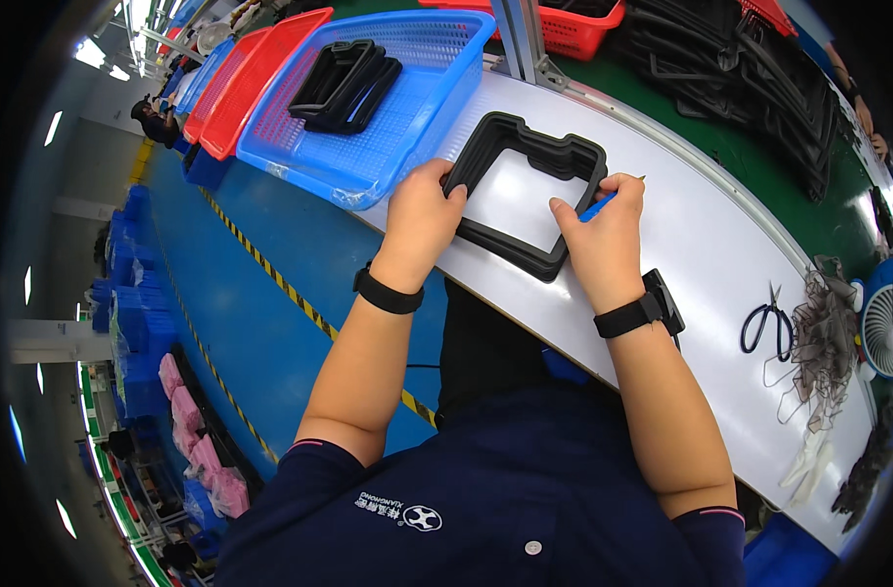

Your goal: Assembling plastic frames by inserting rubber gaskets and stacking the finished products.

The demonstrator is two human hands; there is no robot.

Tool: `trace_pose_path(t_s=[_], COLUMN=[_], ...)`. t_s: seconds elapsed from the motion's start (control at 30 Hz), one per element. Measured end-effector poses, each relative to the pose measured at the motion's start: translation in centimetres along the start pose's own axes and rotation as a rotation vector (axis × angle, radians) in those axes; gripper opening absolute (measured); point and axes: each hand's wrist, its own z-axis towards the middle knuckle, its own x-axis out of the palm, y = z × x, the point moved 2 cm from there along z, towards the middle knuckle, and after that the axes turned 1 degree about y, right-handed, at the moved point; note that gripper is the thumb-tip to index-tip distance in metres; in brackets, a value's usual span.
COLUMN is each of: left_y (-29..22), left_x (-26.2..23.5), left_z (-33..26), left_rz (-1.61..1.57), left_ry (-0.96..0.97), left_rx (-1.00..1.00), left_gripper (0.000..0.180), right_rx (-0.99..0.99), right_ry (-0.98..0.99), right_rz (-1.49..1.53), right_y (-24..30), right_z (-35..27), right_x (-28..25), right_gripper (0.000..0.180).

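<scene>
A stack of black rectangular frames [510, 247], each with a notched side, lies on the white worktable. My left hand [425, 217] grips the stack's left side, thumb on top and fingers around the outer edge. At the opposite side, my right hand [603, 230] has its fingers curled around a slim blue pen-like tool [597, 207]. A pointed tip sticks out past those fingers; the tool's exact kind is unclear. The right fingers also rest against the stack's right edge. Black bands circle both wrists.
A blue perforated basket [368, 161] holding more black frames [343, 88] stands at the left. Scissors [767, 323], a tangle of dark scraps [823, 333] and a blue fan [885, 328] are at the right. Many black frames [730, 83] are heaped beyond the table's metal rail.
</scene>
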Motion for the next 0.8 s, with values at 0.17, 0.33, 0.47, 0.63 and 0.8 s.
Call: trace_pose_path(t_s=[0.17, 0.33, 0.47, 0.63, 0.8], left_y=[0.0, -0.7, -1.7, -4.6, -7.9], left_x=[0.1, -0.6, -0.7, -1.1, 0.8], left_z=[0.2, -0.5, -1.0, -2.0, -2.4], left_rz=[0.011, -0.100, -0.112, -0.161, -0.290], left_ry=[0.015, -0.050, -0.092, -0.154, -0.045], left_rx=[0.004, 0.027, 0.073, 0.191, 0.201], left_gripper=[0.025, 0.020, 0.020, 0.025, 0.023], right_rx=[0.139, 0.172, 0.108, 0.155, 0.109], right_ry=[-0.094, -0.087, -0.137, -0.136, -0.209], right_rz=[0.104, 0.153, 0.121, 0.204, 0.219], right_y=[-1.1, -0.7, -0.5, 0.0, -3.1], right_z=[-0.1, -0.2, -0.7, -0.9, -0.7], right_x=[0.6, 0.4, -0.1, -2.6, -6.3], right_gripper=[0.051, 0.048, 0.049, 0.048, 0.048])
